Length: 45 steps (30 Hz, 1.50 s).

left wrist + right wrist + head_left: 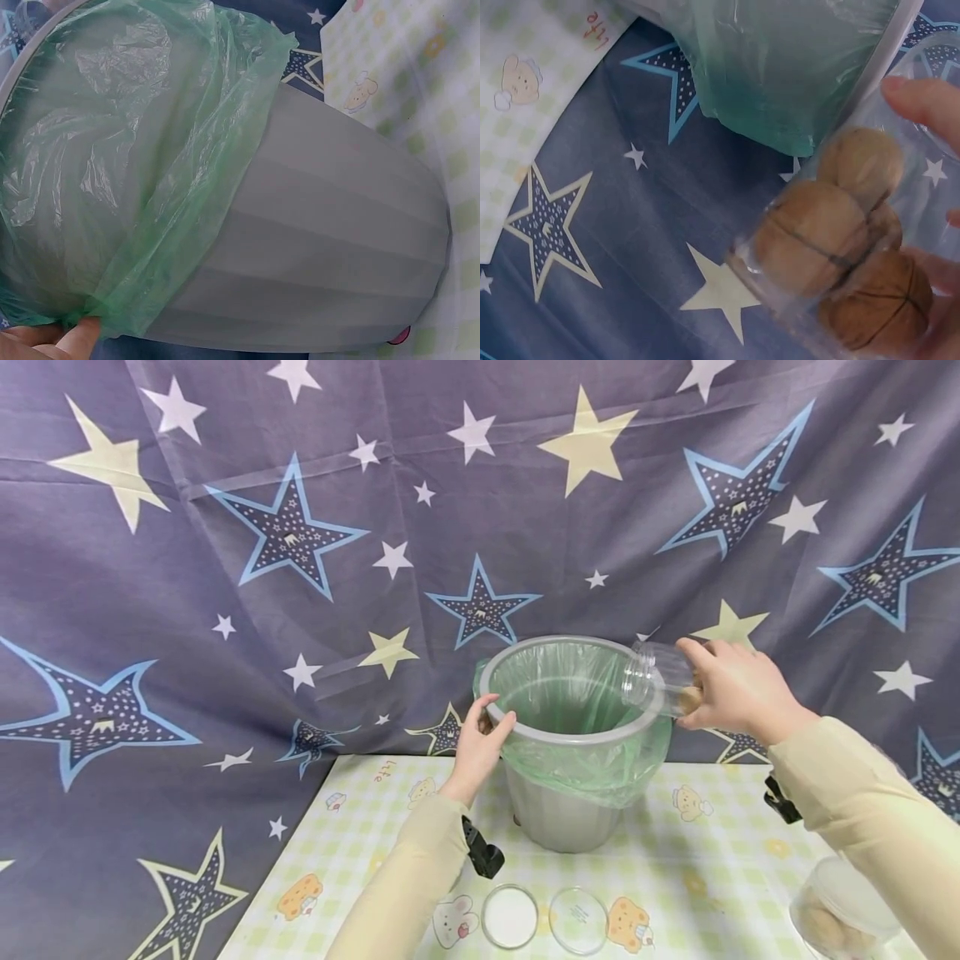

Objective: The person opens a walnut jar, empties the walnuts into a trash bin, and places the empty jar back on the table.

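A grey trash can (564,810) stands on the table, lined with a green plastic bag (592,760) folded down over its rim. My left hand (480,747) holds the near left side of the rim, with the thumb against the bag in the left wrist view. In my right hand (738,689) is a clear jar (652,681), gripped round its body and tipped sideways. The jar's mouth overlaps the can's right rim and points inward. Several walnuts (814,236) lie toward the jar's bottom end.
Two round lids lie at the front of the table: a pale one (510,916) and a clear one (578,920). Front right, below the right sleeve, stands another jar (843,906) with brown contents. A star-patterned cloth (390,577) hangs right behind the can.
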Motion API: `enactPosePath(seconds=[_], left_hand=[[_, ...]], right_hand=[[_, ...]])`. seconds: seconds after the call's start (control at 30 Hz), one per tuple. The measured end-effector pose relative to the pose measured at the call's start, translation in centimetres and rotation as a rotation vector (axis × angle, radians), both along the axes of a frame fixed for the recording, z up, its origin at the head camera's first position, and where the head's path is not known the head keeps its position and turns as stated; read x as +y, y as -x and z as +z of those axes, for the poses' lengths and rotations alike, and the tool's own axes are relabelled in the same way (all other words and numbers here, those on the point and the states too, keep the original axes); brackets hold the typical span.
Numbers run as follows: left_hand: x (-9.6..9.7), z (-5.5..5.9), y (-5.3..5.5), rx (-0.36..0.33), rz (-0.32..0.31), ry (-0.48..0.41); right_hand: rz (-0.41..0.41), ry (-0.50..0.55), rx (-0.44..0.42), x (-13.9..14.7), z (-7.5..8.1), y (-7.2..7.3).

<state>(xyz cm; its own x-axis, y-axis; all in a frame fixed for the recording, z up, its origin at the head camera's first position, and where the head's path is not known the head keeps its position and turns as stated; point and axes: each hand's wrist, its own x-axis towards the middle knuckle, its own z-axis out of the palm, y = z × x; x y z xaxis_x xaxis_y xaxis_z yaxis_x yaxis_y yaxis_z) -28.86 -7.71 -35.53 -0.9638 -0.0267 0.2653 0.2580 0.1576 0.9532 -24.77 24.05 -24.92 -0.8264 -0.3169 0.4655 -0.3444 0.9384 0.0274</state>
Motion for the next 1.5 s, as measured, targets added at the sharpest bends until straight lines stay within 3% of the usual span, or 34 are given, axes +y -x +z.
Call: enactPosePath(seconds=[0.17,0.5,1.13,1.5], left_hand=[[0.0,-0.4,0.2,0.004,-0.014,-0.014],[0.1,-0.3,0.3,-0.015,-0.031,-0.054],[0.2,-0.2,0.1,0.008,-0.005,-0.055],[0.1,-0.5,0.1,0.013,-0.018,-0.063]], right_hand=[[-0.003,-0.081,0.011,-0.5,0.5,0.1],[0.086,-0.149,0.187,-0.9,0.2,0.4],[0.127,-0.217,0.249,-1.3,0.3,0.5],[0.095,-0.249,0.205,-1.5,0.6,0.1]])
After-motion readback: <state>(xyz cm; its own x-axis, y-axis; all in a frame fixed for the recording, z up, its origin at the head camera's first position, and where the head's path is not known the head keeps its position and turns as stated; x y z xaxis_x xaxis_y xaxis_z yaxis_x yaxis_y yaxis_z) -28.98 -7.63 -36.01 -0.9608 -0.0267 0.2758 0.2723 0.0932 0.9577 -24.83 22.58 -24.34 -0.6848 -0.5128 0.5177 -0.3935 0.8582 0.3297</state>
